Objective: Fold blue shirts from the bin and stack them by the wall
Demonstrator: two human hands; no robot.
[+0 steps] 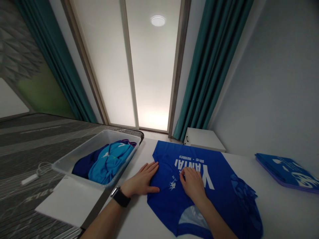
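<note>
A blue T-shirt with white lettering lies spread on the white table. My left hand, with a dark watch on its wrist, lies flat and open on the shirt's left edge. My right hand rests palm down on the middle of the shirt, over the lettering, with its fingers stretched out. Neither hand grips anything.
A clear plastic bin with several blue garments stands to the left, partly on a dark patterned bed. A folded stack of blue shirts lies at the table's far right. A small white cabinet sits behind the table, below teal curtains.
</note>
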